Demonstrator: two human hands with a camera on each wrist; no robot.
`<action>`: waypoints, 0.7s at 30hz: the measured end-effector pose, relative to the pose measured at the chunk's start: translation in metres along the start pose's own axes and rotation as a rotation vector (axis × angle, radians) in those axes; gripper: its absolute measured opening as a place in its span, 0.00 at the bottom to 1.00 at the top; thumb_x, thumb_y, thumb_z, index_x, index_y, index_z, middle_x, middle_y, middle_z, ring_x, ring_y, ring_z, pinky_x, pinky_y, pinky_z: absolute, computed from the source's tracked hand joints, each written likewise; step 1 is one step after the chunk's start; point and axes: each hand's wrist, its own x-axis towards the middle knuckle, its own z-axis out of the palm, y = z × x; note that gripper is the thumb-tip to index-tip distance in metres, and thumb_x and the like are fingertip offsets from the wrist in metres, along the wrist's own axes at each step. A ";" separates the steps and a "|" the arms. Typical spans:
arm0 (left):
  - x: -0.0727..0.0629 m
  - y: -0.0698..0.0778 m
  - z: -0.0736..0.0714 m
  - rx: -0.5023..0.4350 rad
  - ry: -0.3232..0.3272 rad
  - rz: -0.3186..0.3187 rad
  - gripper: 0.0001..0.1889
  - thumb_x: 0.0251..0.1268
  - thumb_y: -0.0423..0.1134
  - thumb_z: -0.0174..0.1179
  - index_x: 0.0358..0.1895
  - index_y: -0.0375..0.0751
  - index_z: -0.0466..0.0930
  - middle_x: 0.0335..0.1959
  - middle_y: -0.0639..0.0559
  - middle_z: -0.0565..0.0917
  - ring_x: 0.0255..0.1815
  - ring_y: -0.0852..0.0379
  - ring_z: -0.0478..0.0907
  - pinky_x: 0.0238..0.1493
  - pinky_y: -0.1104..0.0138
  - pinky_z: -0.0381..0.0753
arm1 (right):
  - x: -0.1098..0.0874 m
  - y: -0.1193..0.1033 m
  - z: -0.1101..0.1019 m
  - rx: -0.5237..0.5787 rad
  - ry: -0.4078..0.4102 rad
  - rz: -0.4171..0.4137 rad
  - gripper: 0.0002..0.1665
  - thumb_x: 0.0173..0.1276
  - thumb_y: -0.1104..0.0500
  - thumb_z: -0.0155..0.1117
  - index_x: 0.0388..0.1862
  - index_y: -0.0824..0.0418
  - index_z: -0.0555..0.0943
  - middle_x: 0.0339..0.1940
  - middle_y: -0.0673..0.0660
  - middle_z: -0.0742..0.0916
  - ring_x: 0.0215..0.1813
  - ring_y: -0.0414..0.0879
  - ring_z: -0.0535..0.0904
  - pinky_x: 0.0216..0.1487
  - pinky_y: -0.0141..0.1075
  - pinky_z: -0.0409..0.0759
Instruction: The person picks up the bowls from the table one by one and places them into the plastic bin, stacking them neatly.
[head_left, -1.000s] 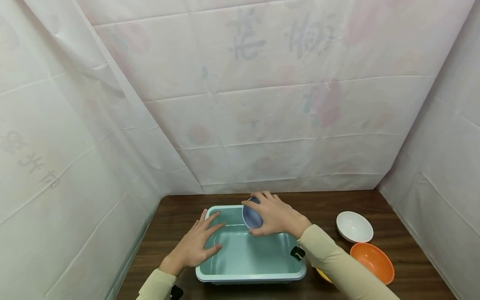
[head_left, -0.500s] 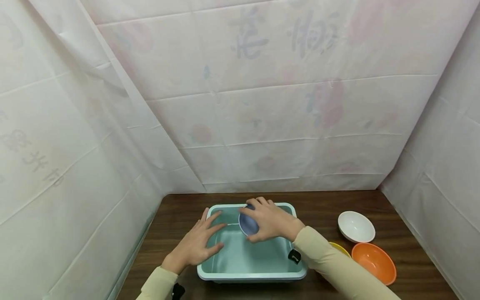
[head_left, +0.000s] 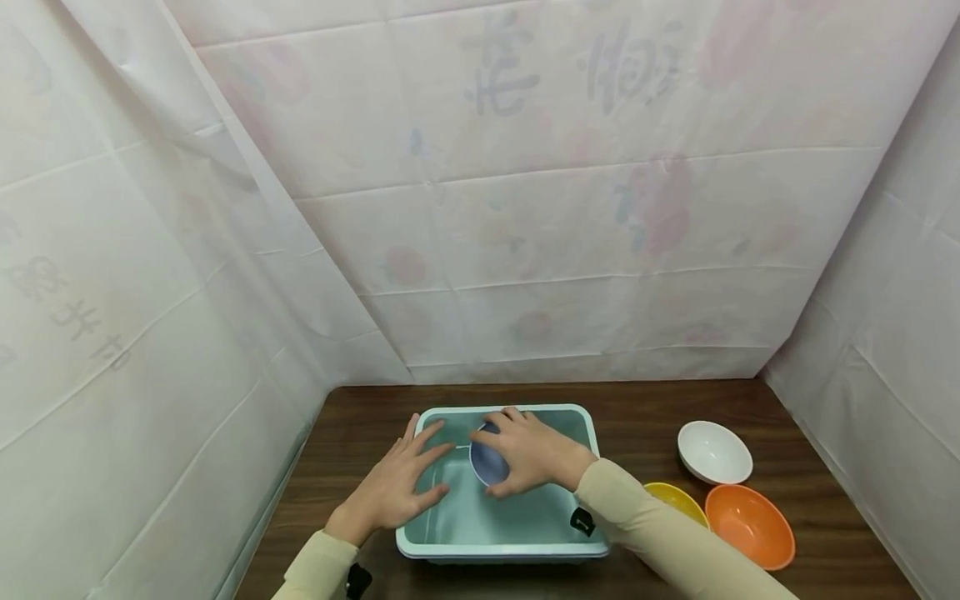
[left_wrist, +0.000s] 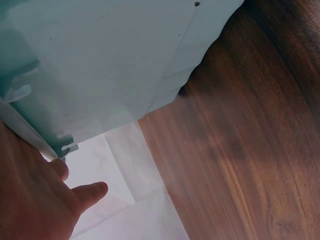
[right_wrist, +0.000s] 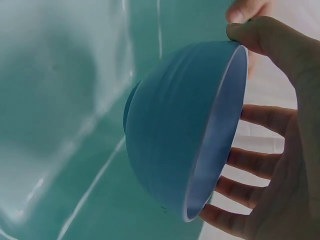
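A blue bowl (head_left: 487, 458) is tilted on its side within the pale green basin (head_left: 498, 551). My right hand (head_left: 534, 454) grips its rim, thumb on one side and fingers along the other; the right wrist view shows the bowl (right_wrist: 170, 125) from outside, its foot facing the basin. My left hand (head_left: 390, 487) is spread over the basin's left rim with fingers apart and nothing in its grasp. In the left wrist view the left hand (left_wrist: 37, 192) is beside the basin's outer wall (left_wrist: 110, 65).
On the dark wooden table (head_left: 345, 433) right of the basin are a white bowl (head_left: 715, 452), an orange bowl (head_left: 750, 527) and a yellow bowl (head_left: 678, 500) partly behind the right sleeve. White sheeting (head_left: 525, 250) hangs behind and at both sides.
My right hand has moved left and toward me with the blue bowl, lower over the basin. More of the yellow bowl shows. My left hand has hardly moved.
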 end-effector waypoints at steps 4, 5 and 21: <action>0.001 0.000 0.000 -0.004 0.006 0.003 0.33 0.75 0.64 0.52 0.76 0.53 0.71 0.85 0.50 0.53 0.86 0.35 0.35 0.70 0.28 0.62 | 0.002 -0.003 0.006 -0.022 -0.028 -0.016 0.48 0.62 0.26 0.66 0.77 0.42 0.70 0.73 0.56 0.75 0.70 0.55 0.72 0.61 0.54 0.80; 0.001 0.000 0.000 -0.005 0.005 0.002 0.33 0.75 0.64 0.52 0.76 0.53 0.71 0.85 0.50 0.53 0.86 0.35 0.35 0.70 0.28 0.62 | 0.003 -0.004 0.007 -0.028 -0.036 -0.019 0.48 0.62 0.25 0.66 0.78 0.42 0.70 0.73 0.56 0.74 0.70 0.55 0.72 0.62 0.54 0.80; 0.001 -0.002 0.001 -0.023 0.000 0.007 0.34 0.75 0.66 0.51 0.77 0.53 0.69 0.85 0.49 0.53 0.86 0.35 0.34 0.70 0.27 0.60 | 0.016 -0.009 0.026 -0.043 -0.101 -0.035 0.49 0.59 0.26 0.69 0.77 0.40 0.70 0.69 0.54 0.76 0.65 0.50 0.74 0.55 0.47 0.82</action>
